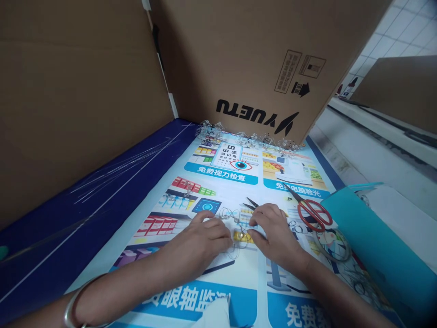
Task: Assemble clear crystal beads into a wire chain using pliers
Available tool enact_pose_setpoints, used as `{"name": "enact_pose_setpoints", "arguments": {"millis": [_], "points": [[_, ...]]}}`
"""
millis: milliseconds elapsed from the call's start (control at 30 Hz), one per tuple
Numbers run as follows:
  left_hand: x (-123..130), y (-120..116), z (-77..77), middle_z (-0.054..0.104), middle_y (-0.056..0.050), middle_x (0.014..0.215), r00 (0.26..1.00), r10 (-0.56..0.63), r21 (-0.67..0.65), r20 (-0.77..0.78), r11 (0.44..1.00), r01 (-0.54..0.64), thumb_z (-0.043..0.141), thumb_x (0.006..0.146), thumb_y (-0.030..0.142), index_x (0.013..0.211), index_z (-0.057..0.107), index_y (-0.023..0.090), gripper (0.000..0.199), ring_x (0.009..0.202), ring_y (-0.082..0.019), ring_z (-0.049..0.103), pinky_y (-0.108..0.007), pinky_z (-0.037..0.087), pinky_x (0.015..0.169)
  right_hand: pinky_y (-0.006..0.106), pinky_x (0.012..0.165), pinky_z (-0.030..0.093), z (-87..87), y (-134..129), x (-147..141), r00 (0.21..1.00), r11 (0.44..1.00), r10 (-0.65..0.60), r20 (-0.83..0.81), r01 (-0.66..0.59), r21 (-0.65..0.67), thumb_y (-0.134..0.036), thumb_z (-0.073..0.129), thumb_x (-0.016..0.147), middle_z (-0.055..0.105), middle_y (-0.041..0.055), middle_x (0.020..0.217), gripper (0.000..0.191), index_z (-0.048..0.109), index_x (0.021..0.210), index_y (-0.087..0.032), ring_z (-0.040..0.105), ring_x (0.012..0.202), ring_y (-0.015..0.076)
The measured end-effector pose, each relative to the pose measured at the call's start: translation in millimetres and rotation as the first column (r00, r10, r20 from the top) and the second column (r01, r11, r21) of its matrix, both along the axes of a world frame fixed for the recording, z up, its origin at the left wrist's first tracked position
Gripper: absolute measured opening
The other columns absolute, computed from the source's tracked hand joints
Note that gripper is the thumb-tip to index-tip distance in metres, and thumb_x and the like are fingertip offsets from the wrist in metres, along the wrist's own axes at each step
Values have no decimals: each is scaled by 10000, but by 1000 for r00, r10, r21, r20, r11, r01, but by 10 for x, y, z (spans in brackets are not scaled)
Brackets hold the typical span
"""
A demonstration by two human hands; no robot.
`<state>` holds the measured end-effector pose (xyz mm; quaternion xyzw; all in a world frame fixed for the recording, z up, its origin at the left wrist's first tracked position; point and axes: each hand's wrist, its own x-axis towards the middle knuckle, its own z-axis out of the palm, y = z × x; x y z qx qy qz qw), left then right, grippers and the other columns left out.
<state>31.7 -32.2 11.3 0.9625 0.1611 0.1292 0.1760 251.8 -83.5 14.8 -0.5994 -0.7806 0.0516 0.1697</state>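
**Close work, everything within reach**

The left hand (pixel 201 238) and right hand (pixel 273 233) sit low and close together on a printed eye-care poster (pixel 220 178), fingers curled narrow over a tangle of clear looped cord (pixel 225 213). The cord lies on the poster between them, right under their fingertips. Whether either hand truly grips it, I can't tell from here; the fingers hide too much. Both palms hover with the fingers bent down, which looks like a pose for fine handling rather than a firm hold.

Black pointed tips (pixel 251 203) poke out just past the right hand, but the rest of that tool is hidden. Red-handled scissors (pixel 313 215) lie just beside the right hand, probably left there for a quick reach. A teal folder (pixel 378 241) sits further right. A crinkled clear plastic strip (pixel 246 139) runs along the foot of a tilted YUETU carton (pixel 259 59), which seems to pin the poster's far end. Fine clear strands (pixel 118 173) cross the dark blue border (pixel 58 228) on the left. A metal bangle (pixel 70 310) circles the left wrist.
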Motion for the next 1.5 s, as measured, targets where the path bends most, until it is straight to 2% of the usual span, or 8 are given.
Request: {"name": "enact_pose_setpoints", "arguments": {"millis": [133, 333, 533, 833, 1033, 1133, 1267, 1500], "points": [[-11, 41, -58, 606, -21, 975, 999, -41, -4, 23, 999, 41, 391, 867, 108, 1007, 545, 227, 240, 919, -173, 494, -419, 164, 963, 372, 792, 327, 11, 34, -22, 999, 1000, 14, 34, -15, 28, -253, 578, 753, 542, 42, 931, 84, 555, 822, -211, 421, 947, 213], [-12, 31, 2, 599, -21, 973, 999, -50, -17, -9, 999, 50, 389, 861, 98, 1031, 532, 227, 257, 915, -170, 492, -404, 188, 956, 388, 814, 311, 2, 68, -45, 999, 997, 35, 34, -38, 70, -263, 560, 779, 554, 57, 911, 74, 570, 815, -199, 416, 959, 226], [-27, 6, 1, 586, -21, 981, 999, -37, -25, -2, 999, 37, 393, 860, 95, 1032, 524, 226, 253, 919, -168, 487, -404, 199, 951, 363, 818, 312, 58, -10, 27, 984, 984, 179, 19, -179, -9, -239, 528, 803, 564, 29, 870, 75, 593, 829, -213, 439, 927, 191], [-73, 71, -20, 569, -44, 952, 995, -39, -168, 89, 984, 53, 375, 831, 62, 968, 527, 195, 245, 908, -169, 480, -318, 347, 818, 367, 829, 327, 76, -42, 12, 963, 962, 271, -3, -271, -24, -295, 576, 768, 555, 39, 904, 155, 580, 897, -210, 444, 939, 195], [-94, 105, -35, 573, -34, 947, 985, -35, -232, 169, 970, 74, 377, 814, 39, 904, 528, 188, 230, 914, -155, 493, -306, 363, 812, 365, 792, 340, 25, -56, -29, 934, 937, 313, 171, -332, 103, -195, 477, 836, 565, 56, 835, 98, 572, 856, -179, 451, 916, 193], [-101, 113, -23, 583, -32, 939, 981, -41, -238, 188, 968, 86, 378, 812, 37, 878, 528, 184, 220, 901, -149, 505, -304, 369, 810, 354, 765, 343, 24, -58, -31, 890, 916, 345, 298, -389, 100, -120, 421, 851, 564, 63, 844, 148, 561, 830, -161, 444, 907, 192], [-94, 101, 4, 590, -32, 943, 986, -70, -189, 151, 977, 98, 391, 818, 52, 872, 550, 183, 213, 892, -144, 512, -299, 375, 808, 332, 725, 344, 96, -43, -19, 830, 890, 397, 393, -452, 57, -145, 420, 868, 566, 58, 845, 139, 557, 855, -161, 445, 886, 186], [-55, 51, 8, 598, -33, 979, 987, -149, 52, 63, 988, 146, 474, 816, 113, 896, 574, 204, 157, 927, -172, 499, -316, 359, 833, 329, 716, 339, 268, -6, 21, 770, 860, 448, 454, -509, 14, -173, 441, 869, 583, 43, 786, 114, 554, 862, -182, 464, 870, 182]]}}
